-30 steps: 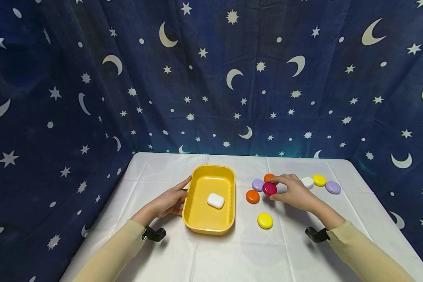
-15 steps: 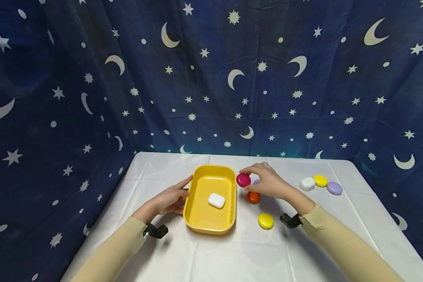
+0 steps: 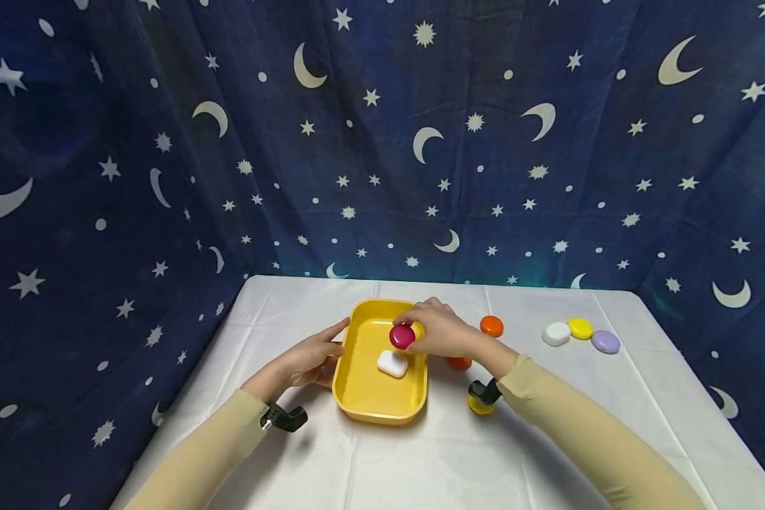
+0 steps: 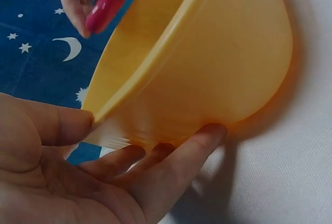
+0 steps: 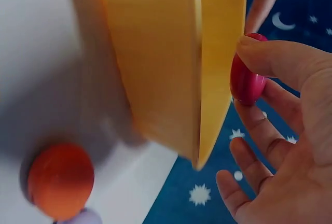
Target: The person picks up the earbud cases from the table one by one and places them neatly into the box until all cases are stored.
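A glossy crimson rounded disc [image 3: 401,336] is pinched between the thumb and fingers of my right hand [image 3: 443,330], above the right side of a yellow tray [image 3: 382,416]. In the right wrist view the crimson disc [image 5: 249,73] stands on edge, and the other fingers are spread loosely. A white rounded block [image 3: 392,363] lies inside the tray. My left hand [image 3: 306,361] rests against the tray's left side. The left wrist view shows its fingers [image 4: 176,175] extended along the outer wall and one digit at the rim.
Right of the tray sit two orange discs [image 3: 491,326] and a lilac disc [image 5: 83,218]. A yellow disc [image 3: 480,405] is partly behind the right wrist strap. Farther right are another white block [image 3: 556,333], yellow disc [image 3: 580,328] and lilac disc [image 3: 605,341].
My right hand has carried the crimson disc leftward from among the loose pieces to above the tray. The left hand has stayed against the tray.
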The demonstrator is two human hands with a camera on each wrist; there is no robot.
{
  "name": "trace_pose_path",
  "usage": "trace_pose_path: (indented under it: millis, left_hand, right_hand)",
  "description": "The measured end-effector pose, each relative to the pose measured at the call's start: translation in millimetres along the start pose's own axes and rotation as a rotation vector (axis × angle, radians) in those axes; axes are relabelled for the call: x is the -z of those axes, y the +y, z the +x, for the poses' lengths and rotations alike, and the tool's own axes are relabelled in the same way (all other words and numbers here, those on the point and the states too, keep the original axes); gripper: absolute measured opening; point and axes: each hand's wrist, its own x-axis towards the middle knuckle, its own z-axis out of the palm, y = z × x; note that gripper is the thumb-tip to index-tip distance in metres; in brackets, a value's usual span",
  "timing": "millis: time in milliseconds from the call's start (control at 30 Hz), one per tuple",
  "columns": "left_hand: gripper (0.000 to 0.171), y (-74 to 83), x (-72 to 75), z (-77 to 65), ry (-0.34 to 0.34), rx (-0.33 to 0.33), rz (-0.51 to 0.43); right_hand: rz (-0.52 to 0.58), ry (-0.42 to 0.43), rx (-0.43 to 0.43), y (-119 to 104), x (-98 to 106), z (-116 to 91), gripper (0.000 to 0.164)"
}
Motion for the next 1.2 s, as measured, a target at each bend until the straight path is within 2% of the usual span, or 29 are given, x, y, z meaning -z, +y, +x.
trace_pose_path:
  millis: [100, 333, 733, 900, 1067, 1200]
  left_hand:
    - [0.072, -1.0, 0.2, 0.9, 0.011, 0.001, 0.006]
    - [0.072, -1.8, -1.7, 0.3, 0.024, -0.009, 0.028]
    - [0.073, -3.6, -1.1, 0.3, 0.026, -0.008, 0.036]
    - [0.074, -4.3, -1.8, 0.8, 0.036, -0.016, 0.030]
    - [0.075, -5.5, -4.2, 1.8, 0.081, -0.015, 0.034]
    - [0.074, -9.0, -6.5, 3.9, 0.128, -0.047, 0.068]
  right_hand:
    - [-0.011, -0.027, -0.003, -7.6, -8.3, 8.8, 0.051]
    - [-0.083, -0.082, 0.058, -21.4, -24.9, 25.5, 0.047]
    - [-0.149, -0.147, 0.018, -38.8, -38.9, 38.2, 0.047]
    - [-0.143, -0.160, 0.020, -39.1, -39.9, 38.5, 0.054]
    - [-0.112, -0.131, 0.028, -32.1, -35.8, 33.8, 0.055]
    - [-0.068, -0.070, 0.038, -24.5, -28.1, 25.2, 0.051]
